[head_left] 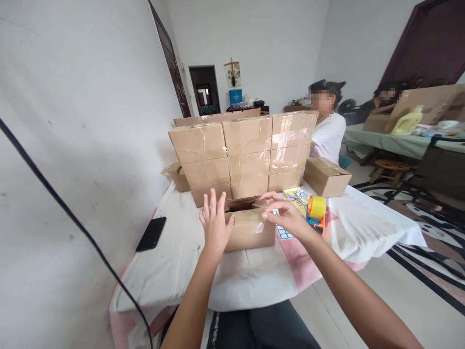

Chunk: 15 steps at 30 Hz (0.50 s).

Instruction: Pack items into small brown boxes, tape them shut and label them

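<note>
In front of me on the table stands a small cardboard box [249, 232], its top open in a narrow dark gap. A piece of clear tape clings to its near face. My left hand [217, 220], open with fingers spread, is at the box's left end, thumb near the top edge. At the top right corner my right hand [285, 213] is closed, thumb and fingers pinching what looks like the edge of a box flap [258, 206]. To the right, a tape dispenser [315, 215] with a yellow roll lies near a patterned sheet [297, 198].
A wall of stacked taped boxes [249, 155] rises right behind the open box. Another box [327, 177] sits at the right, a black phone [151, 233] at the left. A black cable [72, 213] crosses the left side. A person in a white shirt [330, 138] sits beyond the stack.
</note>
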Each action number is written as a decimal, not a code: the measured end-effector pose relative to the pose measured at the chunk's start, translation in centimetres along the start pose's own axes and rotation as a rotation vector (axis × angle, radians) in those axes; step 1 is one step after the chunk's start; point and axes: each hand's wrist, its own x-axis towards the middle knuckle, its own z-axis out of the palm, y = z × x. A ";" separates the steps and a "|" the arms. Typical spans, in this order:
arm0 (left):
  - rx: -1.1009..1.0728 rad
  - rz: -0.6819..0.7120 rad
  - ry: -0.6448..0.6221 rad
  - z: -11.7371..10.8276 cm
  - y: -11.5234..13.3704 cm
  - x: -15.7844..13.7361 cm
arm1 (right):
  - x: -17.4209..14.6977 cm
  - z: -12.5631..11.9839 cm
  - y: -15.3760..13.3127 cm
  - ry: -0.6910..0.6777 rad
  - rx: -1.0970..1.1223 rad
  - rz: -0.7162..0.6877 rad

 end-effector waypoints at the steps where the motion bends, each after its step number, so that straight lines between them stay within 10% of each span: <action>1: -0.001 0.033 -0.054 0.1 -0.2 0.1 | 0.7 -0.2 0.4 -0.025 0.024 0.025; 15: -0.102 0.073 -0.190 1.7 -2.0 -2.8 | 4.9 -1.0 5.1 -0.195 0.189 0.262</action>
